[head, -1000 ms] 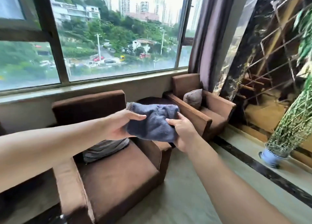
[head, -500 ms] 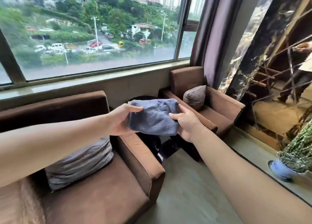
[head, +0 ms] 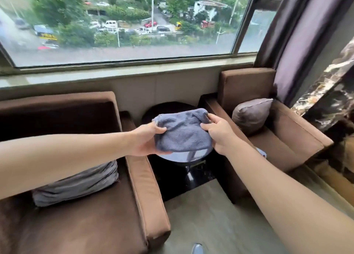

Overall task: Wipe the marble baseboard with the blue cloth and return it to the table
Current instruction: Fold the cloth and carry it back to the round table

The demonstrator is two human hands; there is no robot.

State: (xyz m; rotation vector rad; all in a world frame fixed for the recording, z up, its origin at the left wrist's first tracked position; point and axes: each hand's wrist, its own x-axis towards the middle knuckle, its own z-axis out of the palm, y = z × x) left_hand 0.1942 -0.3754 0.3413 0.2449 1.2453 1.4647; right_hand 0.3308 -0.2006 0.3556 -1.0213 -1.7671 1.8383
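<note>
Head view, single entry. Blue cloth (head: 183,132): folded pad, held in the air directly over a small round dark table (head: 186,156) that stands between two brown armchairs, left (head: 82,215) and right (head: 275,139); whether the cloth's lower edge touches the tabletop cannot be told. Left hand (head: 146,140): fingers curled around the cloth's left edge, thumb on top. Right hand (head: 218,133): thumb and fingers pinching the right edge. Grey cushions, one per chair (head: 76,183) (head: 251,115). Dark marble panel (head: 325,100) at right; no baseboard clearly in sight. Step in hand, as judged: the return of the cloth to the table, wiping presumably finished. Next move calls for lowering the pad flat onto the tabletop, centred clear of the rim, then loosening both hands.
</note>
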